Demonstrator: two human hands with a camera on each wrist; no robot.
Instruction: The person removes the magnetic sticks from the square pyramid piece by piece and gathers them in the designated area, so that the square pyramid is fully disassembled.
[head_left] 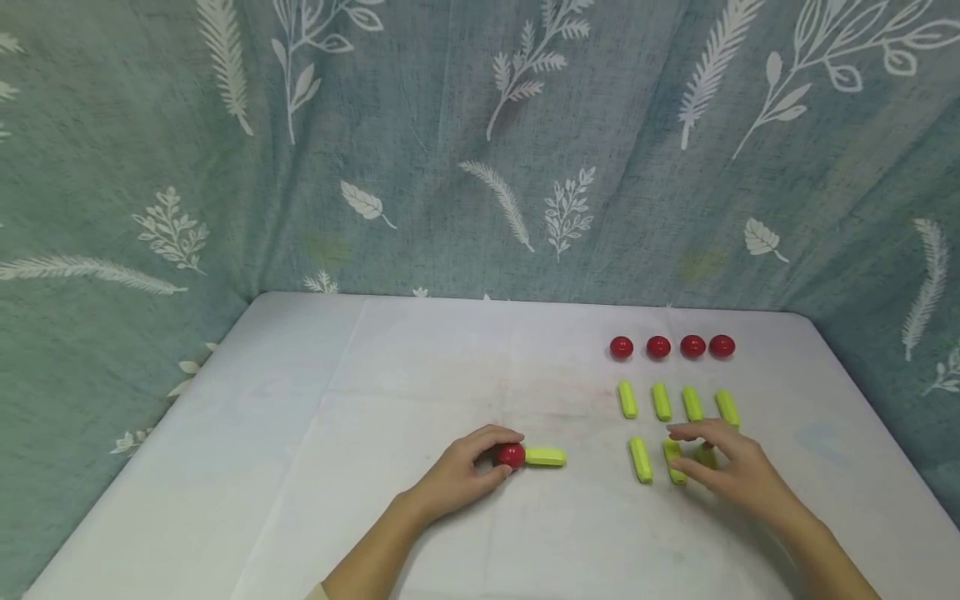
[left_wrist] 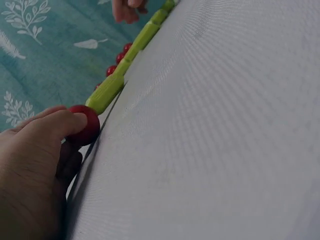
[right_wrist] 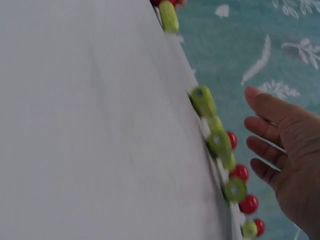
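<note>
A red ball sits on the table between the thumb and fingers of my left hand. Touching its right side is a yellow-green stick; whether the two are joined I cannot tell. In the left wrist view my thumb presses on the ball. My right hand hovers over the front row of yellow-green sticks, partly covering one stick and another. In the right wrist view its fingers are spread and hold nothing. Stick ends there show round holes.
Several red balls form a row at the back right of the white table. A row of several yellow-green sticks lies in front of them, and one more stick lies left of my right hand. A leaf-patterned teal cloth hangs behind.
</note>
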